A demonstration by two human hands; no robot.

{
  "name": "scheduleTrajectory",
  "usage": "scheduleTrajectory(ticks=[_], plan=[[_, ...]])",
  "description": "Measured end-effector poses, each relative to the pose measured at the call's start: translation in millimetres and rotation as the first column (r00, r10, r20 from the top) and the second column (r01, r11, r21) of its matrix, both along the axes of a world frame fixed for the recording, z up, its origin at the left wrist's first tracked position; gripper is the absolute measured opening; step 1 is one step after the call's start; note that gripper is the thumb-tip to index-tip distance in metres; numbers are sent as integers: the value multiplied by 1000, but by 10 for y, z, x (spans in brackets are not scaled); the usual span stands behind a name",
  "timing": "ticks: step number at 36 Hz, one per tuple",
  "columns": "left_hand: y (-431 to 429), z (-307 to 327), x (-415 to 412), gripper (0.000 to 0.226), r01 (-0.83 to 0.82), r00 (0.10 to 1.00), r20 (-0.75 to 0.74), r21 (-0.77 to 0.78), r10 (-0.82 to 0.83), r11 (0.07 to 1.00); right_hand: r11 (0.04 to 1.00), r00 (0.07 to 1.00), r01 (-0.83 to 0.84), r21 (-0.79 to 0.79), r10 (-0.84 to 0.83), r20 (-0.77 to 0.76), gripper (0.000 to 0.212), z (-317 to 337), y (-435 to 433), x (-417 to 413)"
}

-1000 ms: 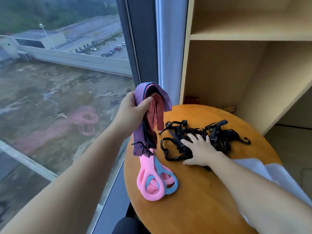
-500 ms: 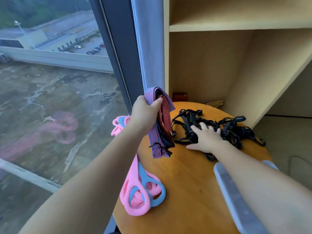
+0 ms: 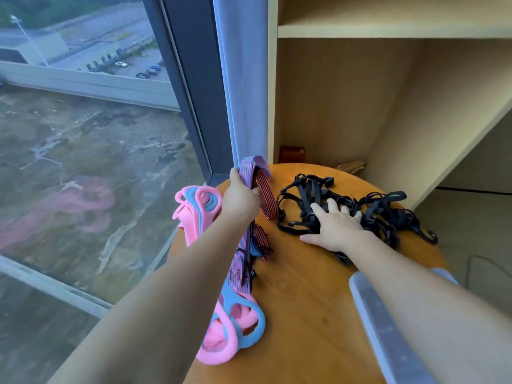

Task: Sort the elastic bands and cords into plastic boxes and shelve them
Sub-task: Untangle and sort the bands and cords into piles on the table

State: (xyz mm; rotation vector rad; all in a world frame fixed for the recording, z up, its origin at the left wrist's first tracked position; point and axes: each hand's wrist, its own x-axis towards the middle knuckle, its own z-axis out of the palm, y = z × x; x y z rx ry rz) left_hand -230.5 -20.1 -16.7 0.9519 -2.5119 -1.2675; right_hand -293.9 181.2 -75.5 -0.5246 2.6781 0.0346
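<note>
My left hand [image 3: 239,202] grips a bundle of red-and-blue striped elastic bands [image 3: 256,178] above the left part of the round wooden table [image 3: 304,314]; their ends hang down to the tabletop. Pink and blue rubber loop bands [image 3: 230,325] lie under my left arm and stick out past the table's left edge. My right hand [image 3: 336,225] rests with spread fingers on a tangle of black hooked cords [image 3: 379,214]. A translucent plastic box rim [image 3: 388,331] shows beside my right forearm.
A light wooden shelf unit [image 3: 388,31] stands right behind the table, with open compartments. A small red-brown object [image 3: 292,154] sits low in the shelf. A large window [image 3: 91,134] and its dark frame are on the left.
My left hand has lowered the striped bands toward the table. The view has shifted left and closer. My right hand stays on the black cords.
</note>
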Motion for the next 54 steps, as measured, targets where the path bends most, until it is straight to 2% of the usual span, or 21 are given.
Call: scheduleTrajectory(ticks=[6, 11, 14, 16, 19, 24, 26, 28, 30, 32, 34, 36, 39, 43, 49, 54], plan=[[-24, -308, -67, 32, -73, 985, 159, 41, 65, 997, 1000, 1000, 24, 15, -24, -12, 98, 3, -46, -21], [25, -436, -25, 37, -19, 974, 223, -9, 21, 1000, 999, 1000, 24, 37, -23, -19, 101, -16, -78, -36], [13, -345, -44, 37, -11, 984, 176, 4, 10, 1000, 999, 1000, 5, 50, -3, -25, 106, -16, -62, -42], [-10, -212, -68, 27, -17, 998, 64, 56, 13, 998, 999, 1000, 1, 50, 0, -15, 109, -12, -56, -35], [-24, 48, -26, 21, -26, 998, -56, 35, 28, 999, 999, 999, 10, 39, -11, 44, 117, 20, -53, -23], [53, 351, 124, 25, -14, 994, -108, 21, 16, 1000, 999, 996, 23, -40, -19, 83, 121, 202, -23, 26], [101, 440, 188, 25, -12, 993, -119, 41, 16, 999, 995, 999, -6, -104, 10, 34, 114, 319, -12, 99], [153, 543, 253, 25, -21, 990, -137, 51, 27, 998, 964, 996, -83, -252, 74, -44, 100, 457, 5, 200], [206, 646, 314, 24, -32, 986, -159, 66, 42, 997, 845, 996, -77, -528, 86, -9, 84, 612, 12, 338], [264, 760, 383, 24, -43, 981, -188, 79, 57, 996, 661, 982, 54, -749, 99, 159, 80, 775, -24, 530], [329, 862, 451, 25, -58, 974, -214, 96, 78, 994, 550, 957, 126, -826, 152, 247, 88, 902, -105, 732], [398, 945, 524, 26, -81, 969, -223, 119, 106, 990, 500, 942, 136, -855, 202, 268, 84, 972, -203, 915], [479, 1015, 610, 29, -112, 962, -226, 190, 155, 975, 476, 953, 108, -873, 201, 227, 50, 983, -306, 1106], [528, 1028, 732, 32, -137, 937, -270, 307, 224, 942, 452, 976, 85, -888, 144, 166, 28, 963, -305, 1241], [375, 913, 694, 66, -72, 906, -312, 552, 286, 831, 546, 952, 114, -830, 179, 249, 23, 874, -281, 1229], [211, 681, 396, 56, -49, 909, -325, 538, 260, 842, 566, 922, 191, -802, 176, 344, 21, 716, -359, 1095]])
